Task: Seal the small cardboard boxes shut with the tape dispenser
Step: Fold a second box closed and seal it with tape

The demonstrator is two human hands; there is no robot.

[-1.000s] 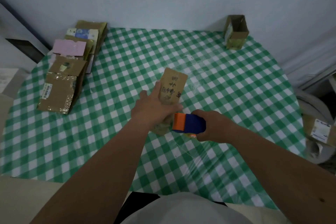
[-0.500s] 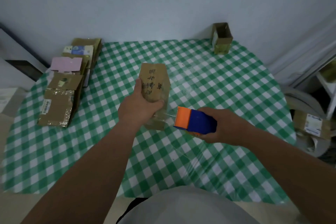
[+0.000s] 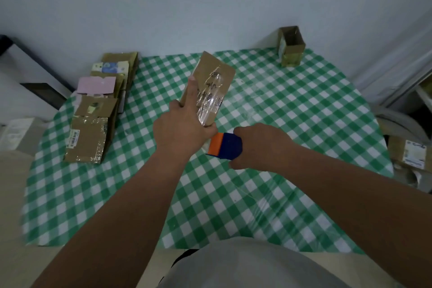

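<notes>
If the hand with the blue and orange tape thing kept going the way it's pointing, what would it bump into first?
Probably the left hand, which holds the cardboard box just past the tape dispenser in the right hand. Depth is hard to judge, so it might slip underneath.

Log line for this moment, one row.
left hand holds taped box lifted | right hand grips tape dispenser near box's lower end | flat boxes stacked table-left

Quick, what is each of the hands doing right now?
Left hand: holds the small cardboard box tilted up off the table, fingers along its side.
Right hand: grips the blue and orange tape dispenser.
</notes>
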